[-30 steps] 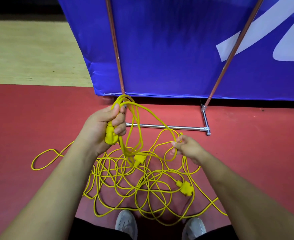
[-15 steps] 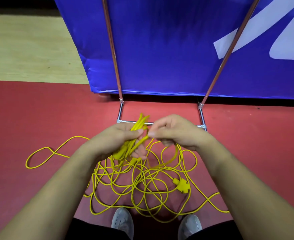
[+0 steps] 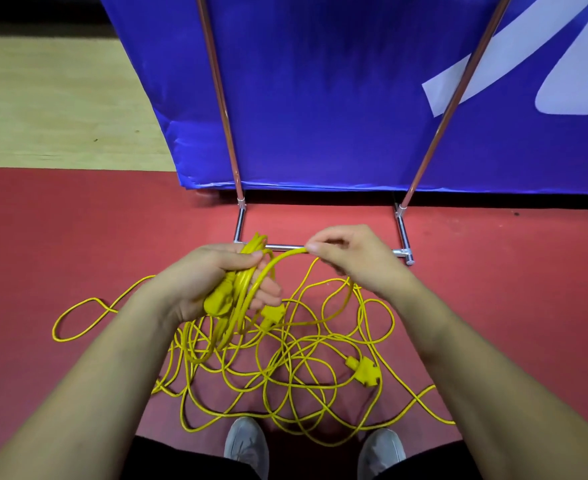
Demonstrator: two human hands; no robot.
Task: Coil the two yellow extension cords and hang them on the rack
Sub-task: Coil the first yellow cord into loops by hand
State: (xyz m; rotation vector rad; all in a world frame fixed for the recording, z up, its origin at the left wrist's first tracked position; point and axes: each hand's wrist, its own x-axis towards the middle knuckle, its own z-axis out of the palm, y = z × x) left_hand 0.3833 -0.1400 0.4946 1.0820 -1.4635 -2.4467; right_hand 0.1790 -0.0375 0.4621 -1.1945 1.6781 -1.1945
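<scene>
My left hand (image 3: 213,282) grips a small bundle of yellow cord loops (image 3: 242,289) together with one yellow plug (image 3: 218,303). Between thumb and finger, my right hand (image 3: 351,258) pinches a strand of the same cord that arcs over to the bundle. Below the hands, a loose tangle of yellow cord (image 3: 285,368) lies on the red floor, with another plug (image 3: 363,370) at the right and one more (image 3: 273,315) just under my left fingers. The rack (image 3: 403,237) stands just beyond, its chrome base bar on the floor and two copper uprights rising.
A blue banner (image 3: 320,98) hangs behind the rack uprights. One cord loop (image 3: 78,320) trails out to the left on the red floor. Pale wooden flooring (image 3: 60,109) lies at the far left. My grey shoes (image 3: 247,445) are at the bottom edge.
My right hand carried a strand from the right over to my left hand, then drew back slightly while holding the cord. The bundle in my left hand gained a loop.
</scene>
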